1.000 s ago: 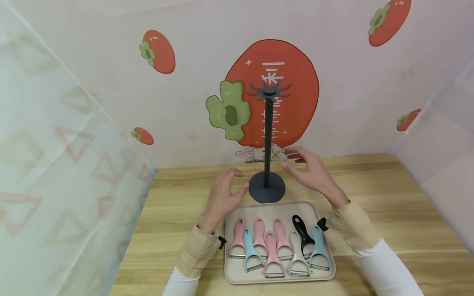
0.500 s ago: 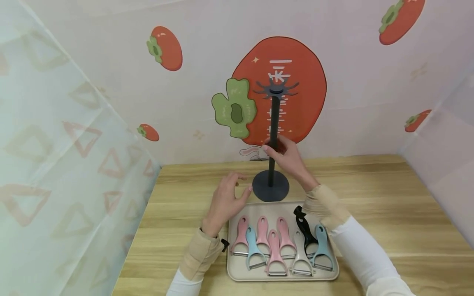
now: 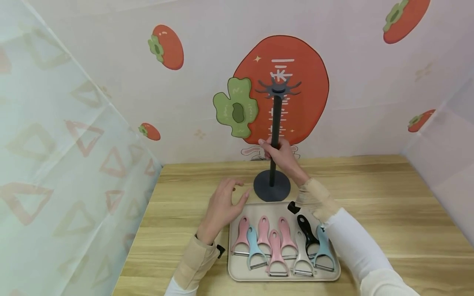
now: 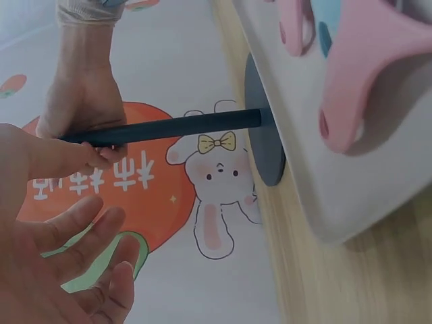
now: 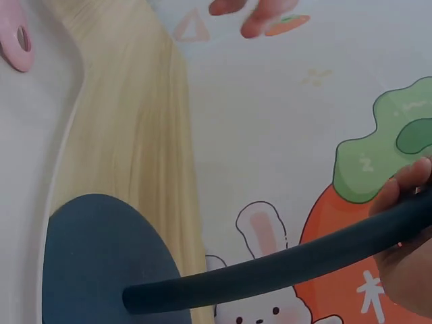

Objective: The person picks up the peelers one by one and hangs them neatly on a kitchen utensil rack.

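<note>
Eight peelers [image 3: 275, 242] in a pale tray [image 3: 255, 209], right grip [image 3: 284, 158] around the dark stand's pole [image 3: 276, 119], left grip [image 3: 223, 204] loose nearby.

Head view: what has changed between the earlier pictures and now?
The right hand moved leftward from beside the stand's pole and took hold of it. The left hand stays left of the base, holding nothing; the peelers still lie on the tray.

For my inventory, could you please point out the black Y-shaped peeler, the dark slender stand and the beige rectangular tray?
Black peeler [image 3: 308, 233]: head view, handle.
Dark stand [image 3: 276, 125]: head view, pole.
Beige tray [image 3: 240, 269]: head view, bare floor.
</note>
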Tool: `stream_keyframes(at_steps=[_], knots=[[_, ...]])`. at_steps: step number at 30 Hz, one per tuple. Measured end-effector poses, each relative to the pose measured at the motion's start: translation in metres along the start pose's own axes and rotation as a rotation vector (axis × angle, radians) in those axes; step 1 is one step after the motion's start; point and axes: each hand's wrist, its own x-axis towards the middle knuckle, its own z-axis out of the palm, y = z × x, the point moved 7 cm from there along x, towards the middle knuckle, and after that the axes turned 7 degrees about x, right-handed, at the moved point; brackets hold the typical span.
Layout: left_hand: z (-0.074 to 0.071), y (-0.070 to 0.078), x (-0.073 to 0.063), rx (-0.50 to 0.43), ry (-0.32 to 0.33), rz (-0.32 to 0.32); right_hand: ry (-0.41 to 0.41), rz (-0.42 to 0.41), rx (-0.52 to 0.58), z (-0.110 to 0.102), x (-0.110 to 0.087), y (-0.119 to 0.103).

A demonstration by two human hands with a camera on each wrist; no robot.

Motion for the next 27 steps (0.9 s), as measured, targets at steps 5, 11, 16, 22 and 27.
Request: stream_keyframes(at_steps=[5,11,16,22,27], knots=[[0.002,-0.008,-0.013,0.023,-0.018,-0.019,-0.082,0.077,0.098,0.003,0.005,0.015],[0.004,-0.018,-0.025,0.054,-0.039,-0.033,-0.104,0.032,0.150,0.008,0.010,0.024],[0.012,-0.019,-0.032,0.060,-0.111,-0.051,-0.053,-0.014,0.109,0.008,0.012,0.025],[0.026,-0.021,-0.045,0.076,-0.218,-0.150,-0.032,-0.046,0.081,0.011,0.016,0.024],[0.040,-0.016,-0.060,0.152,-0.327,-0.180,-0.025,-0.026,0.099,0.009,0.012,0.030]])
